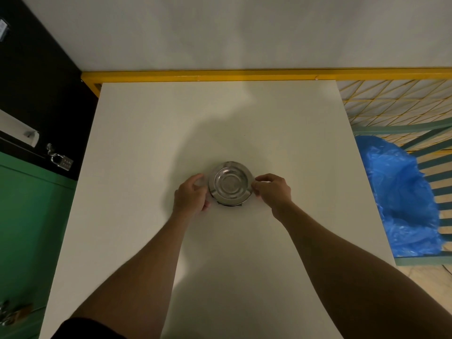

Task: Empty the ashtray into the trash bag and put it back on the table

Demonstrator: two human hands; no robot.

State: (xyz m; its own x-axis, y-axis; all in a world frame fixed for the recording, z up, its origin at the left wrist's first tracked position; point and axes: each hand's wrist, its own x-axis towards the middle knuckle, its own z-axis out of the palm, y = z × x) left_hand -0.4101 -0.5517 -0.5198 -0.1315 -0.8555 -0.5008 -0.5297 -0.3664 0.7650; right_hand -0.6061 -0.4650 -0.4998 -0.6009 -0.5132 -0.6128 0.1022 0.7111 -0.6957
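Shiny metal, the ashtray [230,183] sits near the middle of the white table [146,143]. The left hand [191,195] curls against its left rim, the right hand [273,189] pinches its right rim with bent fingers. A blue trash bag [401,192] hangs open beside the table's right edge.
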